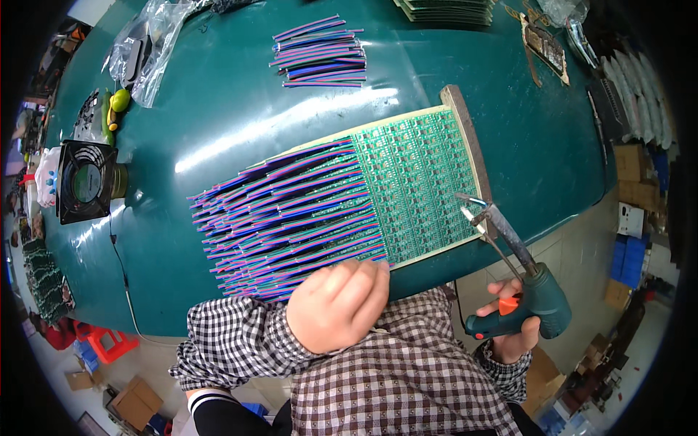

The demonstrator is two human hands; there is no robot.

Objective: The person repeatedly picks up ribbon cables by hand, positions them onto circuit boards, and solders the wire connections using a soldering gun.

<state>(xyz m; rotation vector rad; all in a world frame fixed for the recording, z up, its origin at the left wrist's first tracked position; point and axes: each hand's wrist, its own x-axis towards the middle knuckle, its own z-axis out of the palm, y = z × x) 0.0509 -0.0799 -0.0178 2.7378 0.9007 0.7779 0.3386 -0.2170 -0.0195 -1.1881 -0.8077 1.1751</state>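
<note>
A green panel of small circuit boards [418, 185] lies on a wooden frame with a raised strip [469, 145] at its right end. Rows of red, blue and dark ribbon wires [291, 211] fan out leftward over the panel's left part. At the near edge, by the lowest wires, my left hand [338, 305] is closed with fingers curled; whatever it may hold is hidden. My right hand [516, 330] grips a green soldering gun [545, 301] with an orange trigger. Its metal tip points up and left, over the panel's right end; I cannot tell whether it touches.
A bundle of similar wires [320, 58] lies farther back on the green table [218, 94]. A black fan [87, 182] stands at the left edge, near a clear plastic bag [156, 54]. Stacked green boards [443, 11] sit at the back; a red stool [109, 343] stands below left.
</note>
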